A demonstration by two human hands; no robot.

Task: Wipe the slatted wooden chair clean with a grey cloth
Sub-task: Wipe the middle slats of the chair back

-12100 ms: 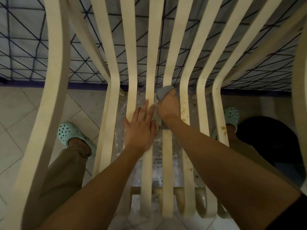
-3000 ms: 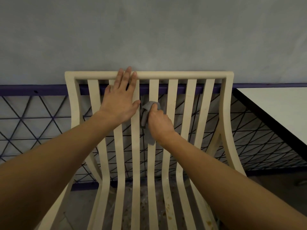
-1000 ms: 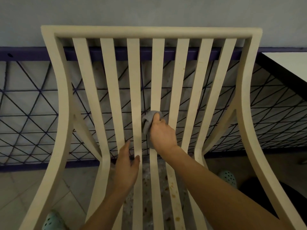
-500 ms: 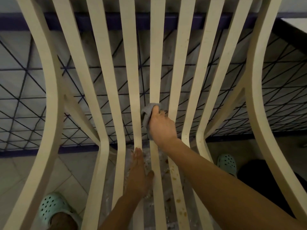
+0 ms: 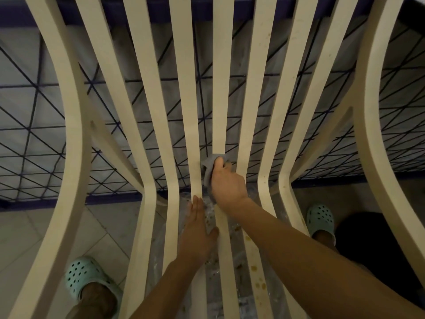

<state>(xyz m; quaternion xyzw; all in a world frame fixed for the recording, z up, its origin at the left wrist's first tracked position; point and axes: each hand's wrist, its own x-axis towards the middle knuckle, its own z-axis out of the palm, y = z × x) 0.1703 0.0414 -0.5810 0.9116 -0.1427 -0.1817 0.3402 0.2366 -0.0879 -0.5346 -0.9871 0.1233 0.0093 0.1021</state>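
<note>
Two bare hands are on the cream-coloured slatted wooden chair (image 5: 71, 125), seen from above and in front, with its curved slats running from the backrest down into the seat. The right hand (image 5: 227, 180) has its fingers curled round a small crumpled grey cloth (image 5: 207, 168), holding it bunched against the central slat, low on the backrest just above the bend where the slats turn into the seat. Part of the cloth shows above and to the left of the knuckles, filling the gap beside that slat. The left hand (image 5: 198, 229) lies open and flat on the next slat to the left, on the seat just below the right hand, fingers straight and together and pointing toward the backrest, thumb spread out toward the central slat. Brownish spots of dirt (image 5: 254, 268) dot the seat slats to the right of the right forearm. Through the gaps in the seat a crinkled clear plastic sheet (image 5: 210, 282) is visible underneath. Mint-green perforated clogs are on the pale tiled floor (image 5: 27, 231), the left clog (image 5: 85, 277) left of the seat, the right clog (image 5: 320, 221) right of it. Behind the backrest stands a pale panel crossed by dark lattice lines (image 5: 30, 107).
</note>
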